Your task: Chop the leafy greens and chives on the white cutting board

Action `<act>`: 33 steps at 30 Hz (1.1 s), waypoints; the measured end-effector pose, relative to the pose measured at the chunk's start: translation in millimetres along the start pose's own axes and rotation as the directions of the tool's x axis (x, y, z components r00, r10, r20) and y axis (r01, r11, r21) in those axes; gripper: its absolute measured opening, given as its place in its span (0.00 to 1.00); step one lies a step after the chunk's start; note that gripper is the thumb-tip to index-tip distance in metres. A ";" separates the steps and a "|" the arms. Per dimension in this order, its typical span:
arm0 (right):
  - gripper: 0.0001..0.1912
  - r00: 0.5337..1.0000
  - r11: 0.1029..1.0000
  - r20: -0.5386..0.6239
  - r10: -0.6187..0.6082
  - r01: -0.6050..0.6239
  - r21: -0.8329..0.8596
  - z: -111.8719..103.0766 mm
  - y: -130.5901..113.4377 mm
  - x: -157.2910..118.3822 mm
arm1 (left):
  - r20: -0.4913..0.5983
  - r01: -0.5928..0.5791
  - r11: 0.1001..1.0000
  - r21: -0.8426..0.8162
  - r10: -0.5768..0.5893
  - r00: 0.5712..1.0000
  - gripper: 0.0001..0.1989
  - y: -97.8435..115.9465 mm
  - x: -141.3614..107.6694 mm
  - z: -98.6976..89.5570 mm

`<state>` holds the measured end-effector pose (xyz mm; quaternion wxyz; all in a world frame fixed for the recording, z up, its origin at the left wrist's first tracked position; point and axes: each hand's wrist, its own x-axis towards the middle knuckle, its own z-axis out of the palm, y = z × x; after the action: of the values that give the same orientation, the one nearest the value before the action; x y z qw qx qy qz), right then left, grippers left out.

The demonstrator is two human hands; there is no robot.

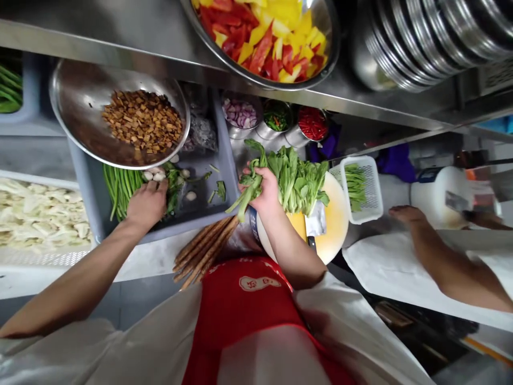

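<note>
I stretch my arms to either side of a crowded kitchen bench, where a few leafy greens hang between the grey tub and the round board. My right hand has its fingers clamped around their stalks, probably to keep the leaves clear and uncrushed. My left hand reaches into the tub, fingers down on pale bulbs beside long green stems; whether they grip anything I cannot tell. A leafy heap lies on the board, likely to stay within reach, with one knife beside it.

By count: two large bowls, one of brown cubes, one of cut peppers; three small canisters; one white basket. The brown roots overlap too much to number. At right, a co-worker's hand shows.
</note>
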<state>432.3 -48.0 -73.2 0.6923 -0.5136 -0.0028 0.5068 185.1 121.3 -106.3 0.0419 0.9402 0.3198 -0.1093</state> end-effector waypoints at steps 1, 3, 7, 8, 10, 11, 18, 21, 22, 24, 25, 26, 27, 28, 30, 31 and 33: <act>0.14 1.000 1.000 -0.008 -0.008 0.008 0.018 -1.8 -1.1 -2.4 | 0.019 0.024 1.000 0.002 -0.024 1.000 0.25 0.7 2.5 -3.3; 0.14 0.999 0.996 -0.014 -0.036 0.037 0.082 -5.2 -3.4 -7.4 | 0.053 0.071 0.997 -0.028 -0.069 0.996 0.21 2.0 5.7 -9.8; 0.13 0.997 0.982 0.047 -0.061 0.051 0.182 -6.7 -9.0 -19.8 | -0.082 0.118 0.977 -0.176 -0.134 0.988 0.15 5.7 -0.5 -27.7; 0.12 0.997 0.980 0.053 -0.053 0.041 0.196 -5.2 -9.9 -23.5 | -0.166 0.108 0.962 -0.251 -0.153 0.974 0.14 9.3 -4.7 -32.4; 0.12 0.998 0.983 0.053 -0.027 0.017 0.183 0.0 -8.7 -31.2 | -0.303 0.079 0.878 -0.472 -0.246 0.921 0.10 24.7 -15.1 -38.9; 0.12 0.998 0.987 0.052 -0.019 0.011 0.159 3.7 -5.9 -34.8 | -0.310 0.056 0.773 -0.632 -0.318 0.896 0.08 37.6 -20.6 -39.8; 0.10 0.976 0.844 -0.034 -0.215 0.169 -0.509 32.3 43.6 -47.9 | 0.311 0.210 -0.553 -0.807 -0.095 0.946 0.22 167.2 -44.3 -14.6; 0.14 0.918 0.522 0.112 -0.381 0.313 -0.793 37.6 52.1 -48.7 | 0.380 0.239 -0.620 -0.748 -0.104 0.919 0.26 177.7 -52.6 -9.1; 0.16 0.903 0.435 0.191 -0.385 0.360 -0.826 38.8 51.6 -48.3 | 0.403 0.263 -0.613 -0.745 -0.101 0.909 0.26 172.4 -56.0 -9.5; 0.19 0.878 0.320 0.343 -0.333 0.448 -0.835 41.5 47.2 -44.5 | 0.413 0.290 -0.583 -0.759 -0.087 0.907 0.23 152.7 -63.2 -13.4; 0.20 0.865 0.298 0.406 -0.295 0.487 -0.821 43.7 44.3 -40.1 | 0.400 0.283 -0.562 -0.777 -0.094 0.912 0.22 139.4 -67.0 -16.6; 0.22 0.857 0.299 0.448 -0.256 0.511 -0.806 46.7 41.6 -33.3 | 0.383 0.262 -0.538 -0.801 -0.125 0.915 0.22 124.3 -70.7 -20.5; 0.24 0.857 0.311 0.465 -0.221 0.514 -0.799 50.7 39.6 -23.9 | 0.365 0.229 -0.513 -0.827 -0.182 0.913 0.22 107.5 -74.3 -24.8; 0.26 0.867 0.320 0.461 -0.190 0.499 -0.806 55.6 38.9 -11.6 | 0.347 0.189 -0.483 -0.855 -0.261 0.901 0.22 88.8 -77.6 -29.7; 0.25 0.891 0.280 0.438 -0.121 0.454 -0.846 68.2 42.9 20.1 | 0.295 0.090 -0.401 -0.912 -0.486 0.822 0.25 46.5 -81.4 -40.8; 0.21 0.894 0.220 0.442 -0.080 0.448 -0.866 75.6 47.9 38.2 | 0.247 0.032 -0.342 -0.939 -0.609 0.754 0.26 23.3 -81.1 -47.0; 0.07 0.857 0.069 0.515 0.028 0.512 -0.856 92.0 62.8 74.3 | 0.106 -0.031 -0.158 -0.987 -0.780 0.617 0.26 -23.8 -74.7 -60.4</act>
<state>376.3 66.9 -113.0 0.2338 -0.7133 -0.5668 0.3396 123.7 104.8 -30.4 0.5420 0.4432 0.5772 0.4202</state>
